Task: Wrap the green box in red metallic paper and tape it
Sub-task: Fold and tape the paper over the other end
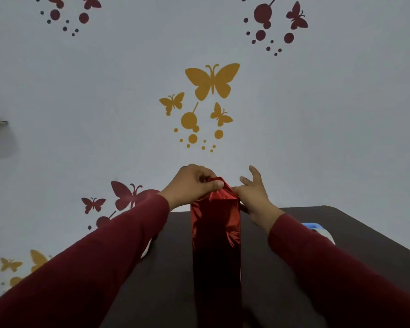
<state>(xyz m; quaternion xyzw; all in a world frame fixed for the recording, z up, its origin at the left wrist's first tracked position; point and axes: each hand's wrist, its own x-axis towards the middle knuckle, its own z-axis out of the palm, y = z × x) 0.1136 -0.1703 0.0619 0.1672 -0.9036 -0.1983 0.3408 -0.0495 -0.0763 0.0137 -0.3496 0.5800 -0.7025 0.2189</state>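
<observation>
Fingers of the left hand [194,183] pinch the folded top flap of the red metallic paper [216,233], which stands upright mid-table, hiding the green box. At three o'clock, the right hand [253,195] presses the side fold, fingers apart. Slippery foil could spring open before tape lands.

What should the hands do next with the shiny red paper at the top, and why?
Probably press the gathered flap flat against the end. The left hand pinches the bunched top of the red metallic paper, the right hand steadies its corner, and no tape shows there yet.
</observation>
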